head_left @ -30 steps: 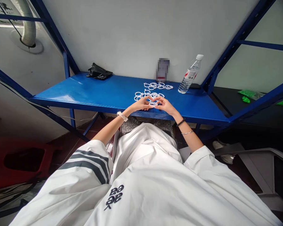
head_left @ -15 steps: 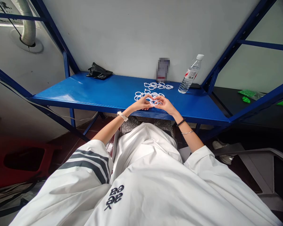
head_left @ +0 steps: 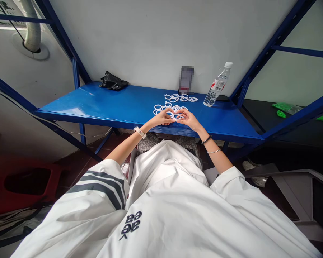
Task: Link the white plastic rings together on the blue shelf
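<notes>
Several white plastic rings [head_left: 174, 97] lie scattered on a blue metal shelf [head_left: 110, 105], in a far cluster and a nearer one. My left hand [head_left: 163, 118] and my right hand [head_left: 188, 119] meet at the near cluster, fingertips pinched together on a white ring [head_left: 176, 115] held between them just above the shelf. A watch sits on my left wrist. Two bracelets circle my right wrist.
A clear water bottle [head_left: 217, 86] stands at the back right of the shelf. A crumpled black bag [head_left: 112, 82] lies at the back left. A blurred small box [head_left: 186, 79] leans against the wall. Blue frame posts [head_left: 266, 50] rise on both sides. A red stool [head_left: 18, 182] stands on the floor, left.
Both hands stay at the near ring cluster; the fingertips shifted slightly on the ring they hold. Nothing else moved.
</notes>
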The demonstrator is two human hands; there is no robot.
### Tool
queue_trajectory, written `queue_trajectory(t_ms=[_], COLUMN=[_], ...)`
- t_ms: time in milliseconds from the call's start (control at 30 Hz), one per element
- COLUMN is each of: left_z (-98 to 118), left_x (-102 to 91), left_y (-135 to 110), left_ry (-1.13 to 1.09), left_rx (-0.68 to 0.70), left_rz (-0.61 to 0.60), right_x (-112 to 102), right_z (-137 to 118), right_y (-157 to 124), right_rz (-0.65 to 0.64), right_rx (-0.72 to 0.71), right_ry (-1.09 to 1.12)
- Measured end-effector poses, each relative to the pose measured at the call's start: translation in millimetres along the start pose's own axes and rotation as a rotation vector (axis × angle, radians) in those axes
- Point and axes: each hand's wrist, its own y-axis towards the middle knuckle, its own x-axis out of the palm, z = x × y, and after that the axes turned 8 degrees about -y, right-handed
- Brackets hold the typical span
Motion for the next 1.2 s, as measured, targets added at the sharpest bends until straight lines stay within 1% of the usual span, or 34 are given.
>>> queue_trajectory(t_ms=[367, 667, 933, 1200], left_z=[1, 11, 11, 10], left_x=[0.5, 5.0, 5.3, 6.1], left_y=[1, -1, -2, -2], left_ry=[0.012, 0.028, 0.011, 0.024], left_rx=[-0.055, -0.095, -0.081, -0.026], left_rz=[0.033, 0.056, 0.042, 0.010], right_x=[0, 1, 2, 7], right_z=[-1, -5, -8, -7], right_y=[0, -1, -2, -1], right_rz=[0.016, 0.015, -0.002, -0.017], right_rx=[-0.020, -0.031, -0.018, -0.039], right_ry=[-0.012, -0.002, -0.038, -0.085])
